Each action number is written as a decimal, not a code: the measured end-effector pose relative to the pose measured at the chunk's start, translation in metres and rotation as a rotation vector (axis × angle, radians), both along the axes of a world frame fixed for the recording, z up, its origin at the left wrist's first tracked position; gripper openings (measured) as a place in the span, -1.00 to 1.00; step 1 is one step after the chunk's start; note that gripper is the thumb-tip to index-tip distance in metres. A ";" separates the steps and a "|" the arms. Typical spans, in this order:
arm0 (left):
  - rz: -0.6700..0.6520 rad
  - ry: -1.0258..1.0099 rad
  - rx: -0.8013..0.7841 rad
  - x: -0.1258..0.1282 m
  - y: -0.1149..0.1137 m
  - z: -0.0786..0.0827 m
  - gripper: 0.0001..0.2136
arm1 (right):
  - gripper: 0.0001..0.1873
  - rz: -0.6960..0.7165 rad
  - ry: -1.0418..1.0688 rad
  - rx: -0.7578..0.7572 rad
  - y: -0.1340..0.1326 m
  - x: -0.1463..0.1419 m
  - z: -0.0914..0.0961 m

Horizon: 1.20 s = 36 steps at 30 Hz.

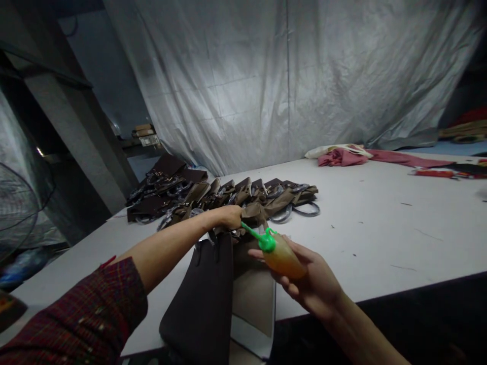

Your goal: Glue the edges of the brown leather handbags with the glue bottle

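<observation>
My right hand (314, 279) is wrapped around a squeeze bottle (285, 261) with a green cap and amber liquid inside. The bottle is tilted, and its thin green nozzle points up and left, ending close to my left hand (230, 217). My left hand is closed at the top of a dark brown handbag (201, 299), where a brown flap (254, 212) shows beside the fingers. Most of the left fingertips are hidden. The handbag lies open toward the table's front edge, with its lighter inner panel (253, 299) showing on the right.
Behind my left hand, a row of brown bags (243, 190) with plastic-wrapped handles lies across the white table (380, 218). Darker bags (163, 177) are heaped at the far left. Pink cloth (344, 157) rests at the back right, before a hanging silver sheet (258, 86).
</observation>
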<state>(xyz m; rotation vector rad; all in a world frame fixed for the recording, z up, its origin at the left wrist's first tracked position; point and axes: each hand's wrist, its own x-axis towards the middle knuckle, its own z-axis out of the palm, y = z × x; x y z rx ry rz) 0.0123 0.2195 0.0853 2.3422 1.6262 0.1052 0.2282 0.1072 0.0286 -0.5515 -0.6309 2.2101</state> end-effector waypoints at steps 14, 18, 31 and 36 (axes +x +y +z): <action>-0.204 -0.236 -0.229 -0.002 -0.021 0.007 -0.51 | -0.81 -0.063 0.139 0.031 0.033 -0.028 0.003; -0.153 -0.064 -0.111 0.005 -0.017 -0.010 -0.52 | -0.79 -0.032 0.088 0.038 0.032 -0.021 0.011; -0.029 0.086 -0.046 0.001 -0.015 -0.051 -0.73 | -0.74 -0.526 -0.311 0.090 0.019 0.072 -0.048; -0.077 0.052 -0.061 -0.008 -0.009 -0.062 -0.72 | -0.61 -0.499 -0.618 0.383 0.007 0.081 -0.074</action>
